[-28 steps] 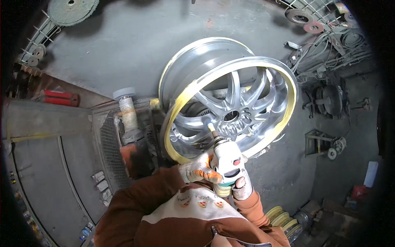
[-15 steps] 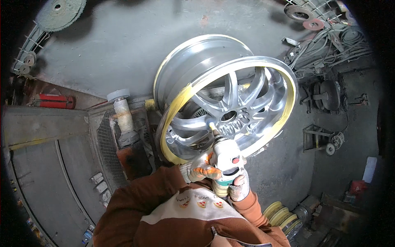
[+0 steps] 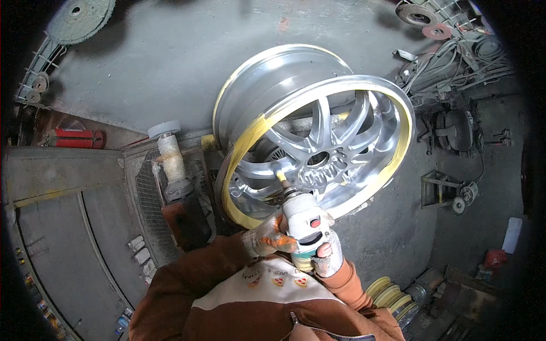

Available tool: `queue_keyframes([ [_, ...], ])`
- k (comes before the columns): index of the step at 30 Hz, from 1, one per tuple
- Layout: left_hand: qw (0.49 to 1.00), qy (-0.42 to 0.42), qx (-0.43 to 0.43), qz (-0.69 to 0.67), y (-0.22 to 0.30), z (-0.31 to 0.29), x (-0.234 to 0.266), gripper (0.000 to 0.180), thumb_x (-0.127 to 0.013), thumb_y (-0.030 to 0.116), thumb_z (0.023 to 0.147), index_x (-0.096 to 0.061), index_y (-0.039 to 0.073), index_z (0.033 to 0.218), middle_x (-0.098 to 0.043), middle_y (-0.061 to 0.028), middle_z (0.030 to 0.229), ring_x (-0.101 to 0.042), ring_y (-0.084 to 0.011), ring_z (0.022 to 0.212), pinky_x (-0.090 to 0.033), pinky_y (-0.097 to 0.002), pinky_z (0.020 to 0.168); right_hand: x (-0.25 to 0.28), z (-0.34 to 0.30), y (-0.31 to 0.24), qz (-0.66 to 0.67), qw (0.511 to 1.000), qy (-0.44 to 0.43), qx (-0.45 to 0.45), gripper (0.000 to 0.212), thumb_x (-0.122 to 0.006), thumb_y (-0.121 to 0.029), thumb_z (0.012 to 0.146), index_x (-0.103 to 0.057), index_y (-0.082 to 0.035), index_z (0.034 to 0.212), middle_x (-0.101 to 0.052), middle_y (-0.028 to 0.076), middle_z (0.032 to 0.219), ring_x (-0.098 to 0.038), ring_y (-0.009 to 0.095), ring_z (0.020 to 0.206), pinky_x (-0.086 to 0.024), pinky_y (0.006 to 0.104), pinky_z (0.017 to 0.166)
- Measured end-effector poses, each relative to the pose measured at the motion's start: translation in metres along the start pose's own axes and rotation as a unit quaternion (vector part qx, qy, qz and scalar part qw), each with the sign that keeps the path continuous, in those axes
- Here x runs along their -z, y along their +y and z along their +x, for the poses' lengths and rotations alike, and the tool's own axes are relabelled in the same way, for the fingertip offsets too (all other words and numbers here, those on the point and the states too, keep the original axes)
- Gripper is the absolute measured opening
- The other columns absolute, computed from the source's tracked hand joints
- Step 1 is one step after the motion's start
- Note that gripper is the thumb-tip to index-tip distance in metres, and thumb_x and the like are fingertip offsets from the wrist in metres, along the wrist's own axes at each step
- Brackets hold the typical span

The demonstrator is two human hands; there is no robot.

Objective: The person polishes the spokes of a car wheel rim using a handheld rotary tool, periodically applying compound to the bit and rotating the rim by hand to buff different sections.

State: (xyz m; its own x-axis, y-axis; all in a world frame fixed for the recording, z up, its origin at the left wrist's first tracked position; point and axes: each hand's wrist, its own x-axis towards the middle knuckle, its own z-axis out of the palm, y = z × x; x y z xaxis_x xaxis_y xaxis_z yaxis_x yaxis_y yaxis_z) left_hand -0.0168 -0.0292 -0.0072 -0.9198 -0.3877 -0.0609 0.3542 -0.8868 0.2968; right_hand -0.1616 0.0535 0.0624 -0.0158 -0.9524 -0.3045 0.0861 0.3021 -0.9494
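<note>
Both my gloved hands are closed round a white power grinder (image 3: 307, 215) with a red button and a green band. My left hand (image 3: 269, 237), in a glove with orange patches, grips the tool's front left side. Lower on the body, my right hand (image 3: 329, 257) wraps the right side, its thumb on top. A narrow yellowish polishing tip (image 3: 282, 177) at the tool's front meets or nearly meets a spoke; exact contact is hard to tell. The shiny alloy wheel (image 3: 322, 128) stands tilted before me, with yellow tape (image 3: 248, 138) round its rim.
Left of the wheel stands a grey-white cylindrical machine part (image 3: 171, 162) on a base. A red fire extinguisher (image 3: 74, 138) lies further left. Coiled cables (image 3: 455, 65) hang at the upper right. Yellow wheel rims (image 3: 392, 298) are stacked at the lower right.
The grinder and both hands have shifted slightly left. Its tip has moved from near the hub outward along the spoke, to the left. The grip is unchanged.
</note>
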Motion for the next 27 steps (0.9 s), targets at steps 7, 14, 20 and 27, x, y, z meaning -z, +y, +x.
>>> queue_keyframes([
  [7,0.998,-0.053,-0.004,0.017,-0.006,0.022,0.015,0.096,-0.095,0.026,0.065,-0.044,0.003,0.143,-0.055,-0.0135,0.139,-0.054,-0.0253,0.127,-0.043,-0.0416,0.110,0.008,-0.013,0.015,0.006,0.998,0.043,-0.037,0.088,-0.045,-0.072,0.094,-0.052,0.005,0.137,-0.065,0.015,0.128,-0.063,0.023,0.115,-0.048,0.0348,0.101],
  [14,0.999,0.026,0.001,-0.045,-0.009,-0.012,0.015,0.095,-0.092,0.014,0.070,-0.039,0.009,0.148,-0.052,-0.0084,0.143,-0.052,-0.0219,0.130,-0.043,-0.0403,0.111,0.005,-0.002,0.008,-0.048,0.998,-0.027,-0.035,0.097,-0.042,-0.078,0.092,-0.051,0.006,0.138,-0.062,0.016,0.131,-0.060,0.026,0.121,-0.044,0.0382,0.105],
  [20,0.998,0.059,0.011,0.010,0.007,-0.027,0.004,0.101,-0.091,0.016,0.068,-0.035,0.010,0.151,-0.052,-0.0086,0.143,-0.052,-0.0231,0.131,-0.042,-0.0407,0.113,-0.001,0.010,0.002,0.000,0.996,-0.066,-0.061,0.103,-0.055,-0.076,0.088,-0.043,0.009,0.145,-0.054,0.019,0.141,-0.051,0.027,0.132,-0.033,0.0395,0.115],
  [27,0.999,0.021,-0.024,-0.034,-0.010,-0.006,0.011,0.099,-0.092,0.021,0.069,-0.036,0.008,0.149,-0.054,-0.0117,0.141,-0.053,-0.0244,0.130,-0.042,-0.0431,0.111,0.001,0.004,0.008,0.042,0.998,-0.037,-0.015,0.097,-0.050,-0.074,0.092,-0.044,0.008,0.144,-0.057,0.018,0.138,-0.054,0.027,0.129,-0.038,0.0381,0.111],
])
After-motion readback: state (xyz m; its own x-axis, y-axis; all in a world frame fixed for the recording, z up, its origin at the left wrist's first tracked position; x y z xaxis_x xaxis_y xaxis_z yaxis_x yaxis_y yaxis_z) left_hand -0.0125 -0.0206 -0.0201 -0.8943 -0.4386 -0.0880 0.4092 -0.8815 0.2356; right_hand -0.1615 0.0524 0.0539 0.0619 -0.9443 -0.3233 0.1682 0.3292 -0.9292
